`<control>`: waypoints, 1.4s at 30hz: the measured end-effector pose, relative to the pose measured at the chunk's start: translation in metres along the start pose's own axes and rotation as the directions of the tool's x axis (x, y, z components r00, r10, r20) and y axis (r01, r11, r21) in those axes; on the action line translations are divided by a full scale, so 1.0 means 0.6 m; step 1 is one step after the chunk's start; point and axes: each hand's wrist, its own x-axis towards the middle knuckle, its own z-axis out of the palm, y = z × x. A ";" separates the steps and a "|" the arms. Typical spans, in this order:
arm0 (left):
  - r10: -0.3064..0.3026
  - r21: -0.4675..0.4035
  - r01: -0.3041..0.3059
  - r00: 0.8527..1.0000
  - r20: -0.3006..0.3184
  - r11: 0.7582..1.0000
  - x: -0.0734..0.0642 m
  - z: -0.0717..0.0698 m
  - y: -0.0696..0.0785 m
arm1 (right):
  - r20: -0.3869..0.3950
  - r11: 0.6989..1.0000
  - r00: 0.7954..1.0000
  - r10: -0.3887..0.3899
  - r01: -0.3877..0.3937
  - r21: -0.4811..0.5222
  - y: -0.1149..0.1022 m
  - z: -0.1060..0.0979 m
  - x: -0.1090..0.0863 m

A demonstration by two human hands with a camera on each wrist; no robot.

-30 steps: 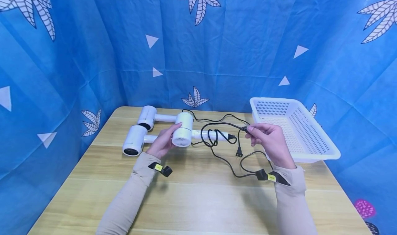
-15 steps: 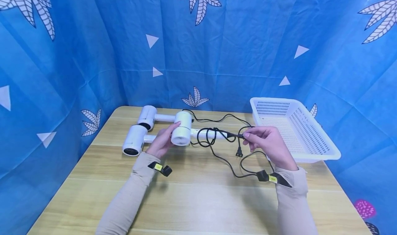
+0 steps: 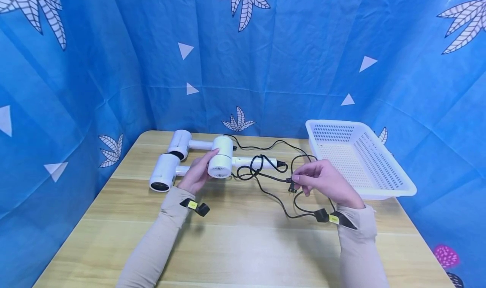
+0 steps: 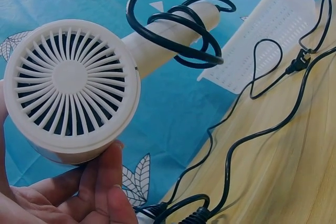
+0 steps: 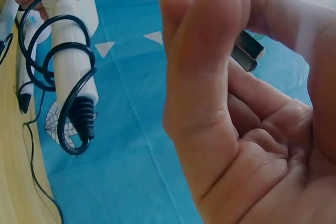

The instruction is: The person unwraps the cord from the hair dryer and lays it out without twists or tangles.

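My left hand (image 3: 196, 172) grips the round head of a white hair dryer (image 3: 221, 157) above the table, its handle pointing right. In the left wrist view, the slatted grille (image 4: 71, 77) faces the camera. A black power cord (image 5: 58, 48) is looped loosely several times around the handle. At the cord's far end, my right hand (image 3: 322, 180) pinches the plug between thumb and fingers. The plug's metal prongs (image 5: 249, 51) stick out beyond the fingers in the right wrist view; most of its body is hidden.
Two more white hair dryers lie at left, a nearer one (image 3: 164, 172) and a farther one (image 3: 180, 144). Their black cords trail right, and a loose plug (image 3: 292, 189) lies near my right hand. A white perforated basket (image 3: 383, 192) stands at the back right.
My right hand has moved left and toward me with the plug, and the cord between it and the handle now hangs lower. The left hand with the hair dryer has shifted slightly left.
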 end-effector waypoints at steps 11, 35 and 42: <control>-0.003 -0.028 0.003 1.000 0.008 1.000 -0.004 -0.003 0.007 | 0.105 0.997 0.992 0.066 -0.061 -0.050 0.019 -0.002 0.012; -0.005 -0.030 0.005 1.000 0.018 1.000 -0.007 -0.004 0.012 | 0.130 0.968 0.974 0.184 -0.157 -0.194 0.071 -0.003 0.041; -0.006 -0.022 0.007 1.000 0.028 1.000 -0.009 -0.002 0.015 | 0.085 0.960 0.973 0.212 -0.191 -0.206 0.087 -0.006 0.048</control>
